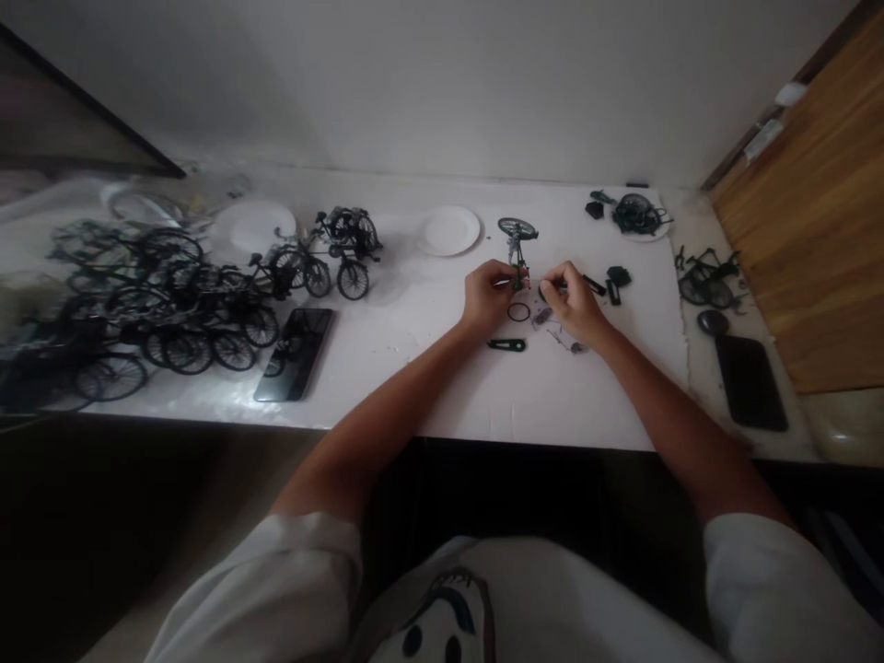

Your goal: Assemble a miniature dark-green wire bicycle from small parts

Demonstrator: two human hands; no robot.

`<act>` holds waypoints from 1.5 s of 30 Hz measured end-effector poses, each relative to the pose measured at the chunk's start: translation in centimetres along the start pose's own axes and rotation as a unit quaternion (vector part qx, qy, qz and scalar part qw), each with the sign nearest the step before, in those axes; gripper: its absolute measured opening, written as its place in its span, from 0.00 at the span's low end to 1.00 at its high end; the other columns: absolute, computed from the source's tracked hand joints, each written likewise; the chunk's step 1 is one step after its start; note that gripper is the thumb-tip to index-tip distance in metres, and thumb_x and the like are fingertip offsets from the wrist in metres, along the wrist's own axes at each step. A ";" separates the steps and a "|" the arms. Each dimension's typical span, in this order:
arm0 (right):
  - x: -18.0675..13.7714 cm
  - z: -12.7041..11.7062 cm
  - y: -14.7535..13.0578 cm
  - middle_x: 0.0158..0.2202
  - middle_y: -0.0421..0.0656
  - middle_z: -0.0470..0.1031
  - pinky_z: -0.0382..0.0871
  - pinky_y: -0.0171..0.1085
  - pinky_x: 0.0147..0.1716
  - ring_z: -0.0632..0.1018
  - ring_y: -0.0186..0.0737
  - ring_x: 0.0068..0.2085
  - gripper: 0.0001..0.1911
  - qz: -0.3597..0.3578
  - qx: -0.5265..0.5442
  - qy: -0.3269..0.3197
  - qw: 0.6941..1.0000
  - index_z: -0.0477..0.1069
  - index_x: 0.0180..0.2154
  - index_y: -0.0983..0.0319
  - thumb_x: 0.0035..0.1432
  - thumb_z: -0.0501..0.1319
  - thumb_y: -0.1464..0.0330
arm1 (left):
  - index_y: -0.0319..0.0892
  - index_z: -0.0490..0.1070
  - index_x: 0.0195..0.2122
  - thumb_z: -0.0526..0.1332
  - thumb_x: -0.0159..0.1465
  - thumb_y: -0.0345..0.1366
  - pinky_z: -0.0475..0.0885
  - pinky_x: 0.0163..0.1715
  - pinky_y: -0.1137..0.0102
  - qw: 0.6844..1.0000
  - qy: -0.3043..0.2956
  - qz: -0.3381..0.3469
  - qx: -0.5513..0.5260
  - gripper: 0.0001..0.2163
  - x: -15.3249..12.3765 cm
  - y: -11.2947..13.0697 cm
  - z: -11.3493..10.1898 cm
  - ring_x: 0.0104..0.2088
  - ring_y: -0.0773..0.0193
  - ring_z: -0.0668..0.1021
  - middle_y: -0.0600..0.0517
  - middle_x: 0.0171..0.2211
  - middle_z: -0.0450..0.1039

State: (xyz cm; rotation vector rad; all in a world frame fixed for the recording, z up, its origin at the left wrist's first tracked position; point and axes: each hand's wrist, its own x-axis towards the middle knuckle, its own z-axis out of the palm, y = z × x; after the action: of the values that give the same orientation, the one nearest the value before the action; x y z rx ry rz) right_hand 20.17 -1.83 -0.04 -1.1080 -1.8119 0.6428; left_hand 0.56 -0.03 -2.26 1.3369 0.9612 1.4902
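My left hand (489,293) is closed, its fingertips pinching one end of a partly built model bicycle (519,250). A single spoked wheel (517,226) shows at the bicycle's far end. Close on the right, my right hand (575,302) is also pinched shut, with a small dark piece at its fingertips that I cannot make out. Below and between the hands lie a loose black ring (518,312) and small thin metal parts (563,341). A dark flat piece with a round end (507,345) rests just below my left wrist.
Several finished model bicycles (186,304) crowd the table's left side, beside a phone (296,354). White plates (448,230) stand at the back. Black parts (617,276), a plate of bicycle parts (639,219), another bicycle (708,278) and a dark phone (750,382) lie to the right.
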 end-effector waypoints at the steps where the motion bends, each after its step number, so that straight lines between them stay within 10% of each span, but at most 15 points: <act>1: 0.0 -0.1 -0.1 0.38 0.42 0.75 0.70 0.44 0.41 0.76 0.42 0.40 0.20 0.002 -0.003 -0.002 1.000 0.67 0.40 0.55 0.71 0.59 0.46 | 0.42 0.75 0.34 0.72 0.60 0.28 0.87 0.47 0.62 1.000 0.000 0.001 0.001 0.07 0.0 0.0 0.0 0.41 0.62 0.88 0.47 0.40 0.86; 32: -0.2 -0.5 -1.9 0.26 0.40 0.71 0.65 0.44 0.35 0.71 0.40 0.30 0.33 0.044 -0.032 0.012 0.998 0.64 0.28 0.56 0.72 0.53 0.37 | 0.45 0.74 0.31 0.75 0.61 0.36 0.84 0.40 0.65 0.991 -0.008 0.103 0.089 0.10 -0.1 -1.3 -0.2 0.45 0.56 0.88 0.51 0.34 0.79; 45: -0.4 -0.7 -1.9 0.41 0.46 0.80 0.70 0.46 0.45 0.79 0.47 0.44 0.17 -0.066 -0.094 -0.068 0.991 0.75 0.45 0.55 0.78 0.53 0.52 | 0.44 0.72 0.33 0.70 0.62 0.26 0.87 0.45 0.61 0.999 0.000 0.043 0.028 0.08 0.1 0.1 -0.3 0.42 0.60 0.88 0.49 0.39 0.85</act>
State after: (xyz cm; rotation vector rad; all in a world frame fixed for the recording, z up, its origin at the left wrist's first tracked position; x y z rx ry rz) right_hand 20.09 -3.05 1.65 -1.0772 -2.0776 0.4875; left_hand 0.29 0.08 -2.15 1.4335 0.9615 1.5369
